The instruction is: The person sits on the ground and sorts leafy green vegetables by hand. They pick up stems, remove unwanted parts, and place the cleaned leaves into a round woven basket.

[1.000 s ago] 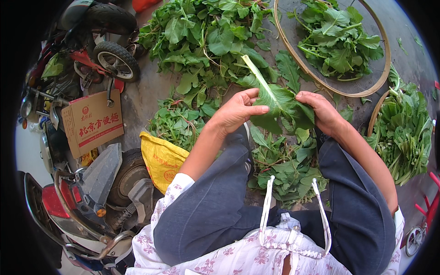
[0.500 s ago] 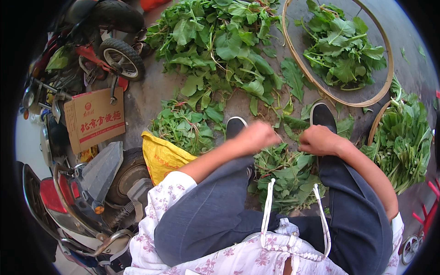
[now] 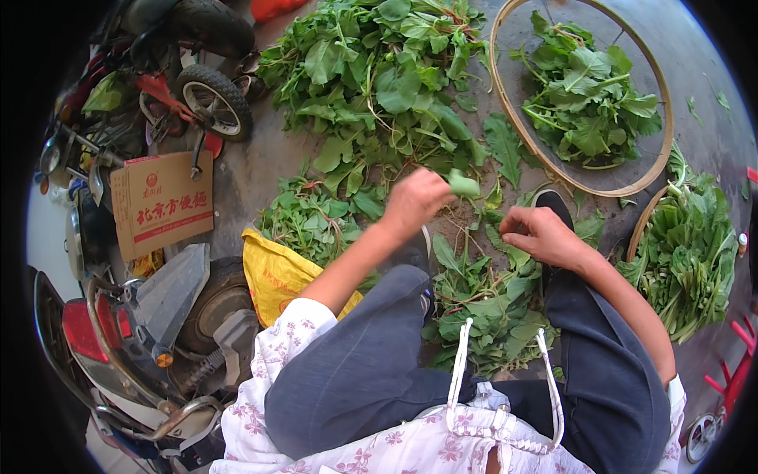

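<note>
My left hand (image 3: 418,197), slightly blurred, is closed on a light-green piece of leaf (image 3: 462,183) above scattered greens. My right hand (image 3: 537,233) hangs over loose leaves near my right shoe (image 3: 553,202), fingers loosely curved and apart, with nothing visible in them. A mixed heap of leaves and thin stems (image 3: 489,308) lies between my legs. A large leafy pile (image 3: 371,79) is ahead, and a smaller pile (image 3: 300,217) lies to the left beside a yellow sack (image 3: 276,272).
A round wooden-rimmed sieve (image 3: 663,95) holds leafy greens at the upper right. More greens (image 3: 683,261) lie at a second rim on the right. Parked two-wheelers (image 3: 134,340), a small-wheeled vehicle (image 3: 207,103) and a cardboard box (image 3: 162,205) crowd the left. Red wheeled frame (image 3: 722,387) at far right.
The large leaf held up in both hands a second ago is no longer there. My hands have separated; the left moved up from its low position, carrying a light-green piece.
</note>
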{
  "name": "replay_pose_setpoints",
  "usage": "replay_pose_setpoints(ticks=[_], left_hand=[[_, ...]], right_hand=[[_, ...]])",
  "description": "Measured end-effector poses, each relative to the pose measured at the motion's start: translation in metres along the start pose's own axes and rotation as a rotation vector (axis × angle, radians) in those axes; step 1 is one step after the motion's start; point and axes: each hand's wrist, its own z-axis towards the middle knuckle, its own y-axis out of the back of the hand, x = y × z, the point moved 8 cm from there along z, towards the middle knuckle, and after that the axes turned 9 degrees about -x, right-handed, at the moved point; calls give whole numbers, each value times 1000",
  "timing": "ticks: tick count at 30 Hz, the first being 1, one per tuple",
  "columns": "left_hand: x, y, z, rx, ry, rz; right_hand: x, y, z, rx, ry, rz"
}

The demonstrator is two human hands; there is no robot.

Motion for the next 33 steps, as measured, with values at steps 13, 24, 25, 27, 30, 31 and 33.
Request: replay_pose_setpoints(ticks=[13, 24, 25, 27, 30, 31, 33], left_hand=[[-24, -50, -31, 373, 1075, -1346], [-18, -58, -30, 578, 963, -882], [-14, -54, -21, 596, 883, -658], [0, -30, 15, 224, 323, -124], [27, -7, 48, -27, 36, 32], [34, -6, 64, -59, -15, 76], [34, -5, 91, -145, -218, 121]], right_hand=[[42, 18, 0, -132, 180, 239], [38, 25, 4, -160, 158, 288], [22, 27, 4, -156, -21, 362], [19, 53, 9, -339, 11, 614], [-9, 102, 21, -573, 3, 888], [-20, 125, 18, -694, -14, 1015], [-69, 162, 10, -863, -86, 1264]])
